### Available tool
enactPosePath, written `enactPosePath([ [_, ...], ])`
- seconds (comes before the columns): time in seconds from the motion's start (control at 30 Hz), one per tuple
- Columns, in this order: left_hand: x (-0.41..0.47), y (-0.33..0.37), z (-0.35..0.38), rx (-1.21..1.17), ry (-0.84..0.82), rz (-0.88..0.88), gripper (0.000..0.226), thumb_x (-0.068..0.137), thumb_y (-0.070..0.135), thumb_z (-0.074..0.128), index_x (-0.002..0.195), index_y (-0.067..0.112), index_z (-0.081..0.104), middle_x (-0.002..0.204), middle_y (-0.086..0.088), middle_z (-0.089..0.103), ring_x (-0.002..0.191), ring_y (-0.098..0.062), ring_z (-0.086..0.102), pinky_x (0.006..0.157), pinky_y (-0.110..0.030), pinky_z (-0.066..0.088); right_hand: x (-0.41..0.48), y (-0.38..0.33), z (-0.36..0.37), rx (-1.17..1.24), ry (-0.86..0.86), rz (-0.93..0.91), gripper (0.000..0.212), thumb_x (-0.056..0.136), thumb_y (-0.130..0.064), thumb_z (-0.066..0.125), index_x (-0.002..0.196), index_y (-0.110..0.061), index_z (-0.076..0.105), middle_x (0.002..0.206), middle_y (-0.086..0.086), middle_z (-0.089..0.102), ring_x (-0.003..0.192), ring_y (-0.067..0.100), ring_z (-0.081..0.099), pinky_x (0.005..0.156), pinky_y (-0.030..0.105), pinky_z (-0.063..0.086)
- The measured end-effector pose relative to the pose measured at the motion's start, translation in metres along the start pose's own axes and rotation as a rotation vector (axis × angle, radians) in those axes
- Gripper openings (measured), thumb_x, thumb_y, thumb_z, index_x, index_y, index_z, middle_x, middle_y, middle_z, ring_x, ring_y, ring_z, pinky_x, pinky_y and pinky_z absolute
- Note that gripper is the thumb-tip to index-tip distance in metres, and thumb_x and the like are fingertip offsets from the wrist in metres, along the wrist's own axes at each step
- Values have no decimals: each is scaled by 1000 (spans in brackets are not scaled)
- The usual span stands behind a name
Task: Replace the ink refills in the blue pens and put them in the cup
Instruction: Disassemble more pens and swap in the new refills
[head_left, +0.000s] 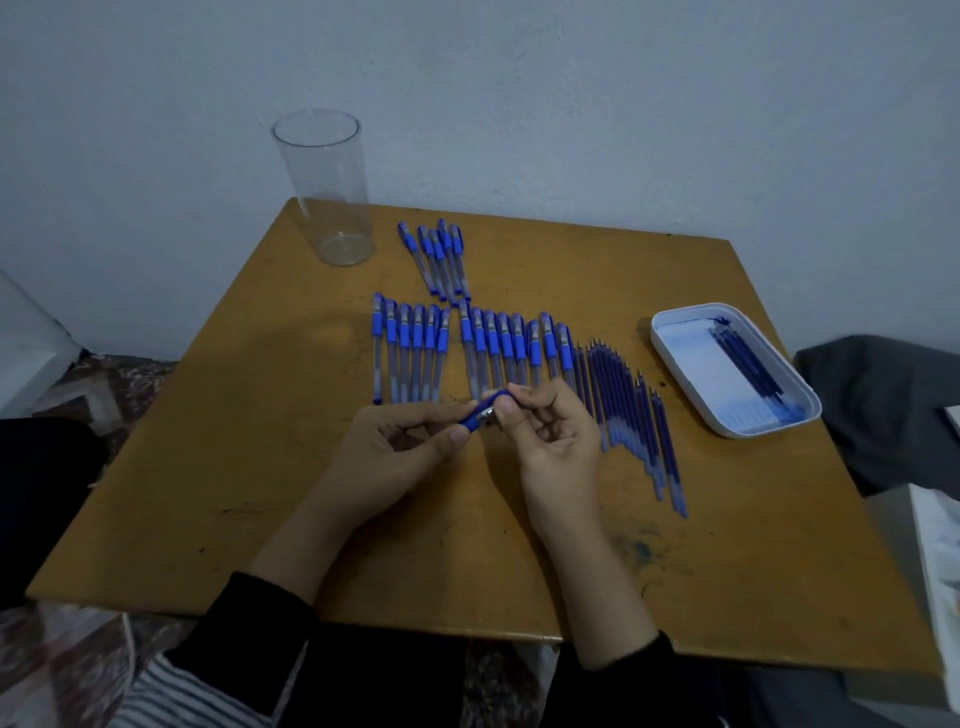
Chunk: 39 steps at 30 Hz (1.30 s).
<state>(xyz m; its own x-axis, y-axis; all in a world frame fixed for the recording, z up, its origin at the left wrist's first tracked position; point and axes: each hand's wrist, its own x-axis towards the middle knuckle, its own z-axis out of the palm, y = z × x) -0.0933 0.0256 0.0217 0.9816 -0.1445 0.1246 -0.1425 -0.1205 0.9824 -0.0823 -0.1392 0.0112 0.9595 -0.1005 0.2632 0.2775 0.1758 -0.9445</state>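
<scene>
Both hands hold one blue pen (485, 411) above the middle of the wooden table (208, 467). My left hand (400, 457) grips its barrel, most of which is hidden in the palm. My right hand (550, 426) pinches the blue cap end between thumb and fingers. Behind the hands lie several capped blue pens in a long row (467, 353), and a smaller group (439, 260) farther back. A fan of loose blue refills (623, 410) lies to the right of my right hand. The clear plastic cup (327, 187) stands upright at the back left with nothing in it.
A white tray (675, 364) holding several dark refills sits at the right side of the table. Dark grey cloth (883, 405) lies beyond the right edge. The wall stands just behind the table. Patterned fabric shows at the left and below.
</scene>
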Motion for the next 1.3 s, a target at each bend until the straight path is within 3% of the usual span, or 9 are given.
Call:
enactPosePath([
  [0.23, -1, -5, -4, -19, -48, -13, 36, 87, 20, 64, 123, 19, 68, 72, 7, 67, 54, -4, 48, 50, -18, 41, -2, -2, 0, 3, -13, -17, 13, 90, 0, 64, 86, -11, 59, 93, 4, 73, 95, 21, 71, 85, 35, 57],
  [0.57, 0, -6, -2, -7, -153, -30, 37, 91, 24, 57, 127, 30, 62, 62, 5, 59, 49, -4, 43, 48, -16, 38, 5, -1, -4, 58, 48, -18, 8, 86, -6, 64, 86, -14, 61, 95, 20, 68, 93, 22, 68, 81, 30, 56],
  [0.8, -2, -9, 0, -19, -70, -17, 40, 93, 28, 58, 133, 27, 63, 67, 4, 62, 51, -8, 41, 49, -19, 37, 4, -8, -2, 88, 116, 6, 11, 91, -4, 63, 102, -8, 61, 97, 14, 71, 89, 20, 69, 82, 32, 56],
  [0.87, -4, -10, 1, 3, -24, 2, 31, 95, 25, 57, 122, 16, 71, 63, 7, 61, 49, -7, 42, 48, -21, 36, 5, -10, -6, 67, 162, 35, 13, 91, -10, 64, 104, -12, 65, 98, 15, 71, 91, 21, 69, 85, 34, 57],
  [0.93, -6, -11, 0, -2, 14, 40, 18, 100, 23, 58, 92, 18, 73, 55, 9, 56, 45, -5, 41, 47, -19, 34, 4, -12, -11, 19, 174, 78, 12, 92, -10, 64, 104, -12, 67, 95, 10, 73, 89, 19, 70, 84, 31, 57],
  [1.03, -6, -11, 0, -23, 88, 97, 29, 101, 28, 61, 77, 14, 69, 50, 10, 53, 41, -5, 39, 44, -17, 33, 0, -12, -19, -105, 125, 164, 12, 94, -8, 63, 104, -13, 68, 89, 4, 74, 86, 14, 71, 80, 24, 56],
  [1.17, -5, -6, 5, 65, 166, 145, 14, 94, 21, 61, 93, 17, 74, 60, 15, 64, 48, 0, 51, 51, -12, 40, -10, -11, -23, -334, 6, 156, 14, 90, -8, 68, 100, -17, 69, 88, -13, 72, 84, 3, 68, 79, 20, 55],
  [1.3, -3, -4, 7, 169, 217, 188, 30, 86, 29, 68, 114, 18, 73, 79, 18, 73, 65, -3, 64, 64, -14, 49, -16, -9, -27, -401, -73, 189, 12, 84, -13, 76, 93, -20, 72, 85, -7, 72, 83, 6, 67, 77, 19, 54],
])
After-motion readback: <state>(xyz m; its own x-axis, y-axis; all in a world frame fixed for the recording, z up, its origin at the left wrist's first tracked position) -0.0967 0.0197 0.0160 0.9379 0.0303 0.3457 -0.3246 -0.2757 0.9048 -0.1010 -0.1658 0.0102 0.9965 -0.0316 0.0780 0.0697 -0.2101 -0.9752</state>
